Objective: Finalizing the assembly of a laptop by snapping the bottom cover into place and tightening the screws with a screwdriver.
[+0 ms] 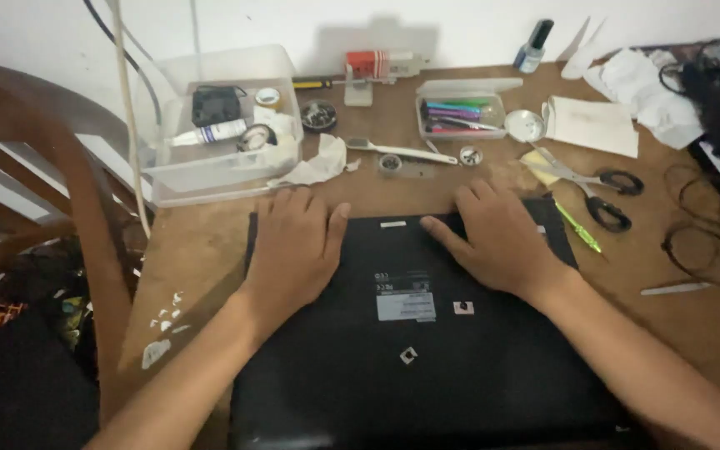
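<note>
Flat black matte-plastic laptop [427,333], underside up, lying at table centre on the worn brown wooden table [202,250]. Left hand [293,246] rests palm-down, fingers spread, on the far-left corner at 11 o'clock; right hand [497,237] lies flat at 1 o'clock, gripping nothing. The slab looks rigid, moderately heavy and smooth, best taken by its opposite edges. At 2 o'clock: steel scissors with black handles [593,183]. At 10 o'clock: clear plastic rectangular tub [227,125].
</note>
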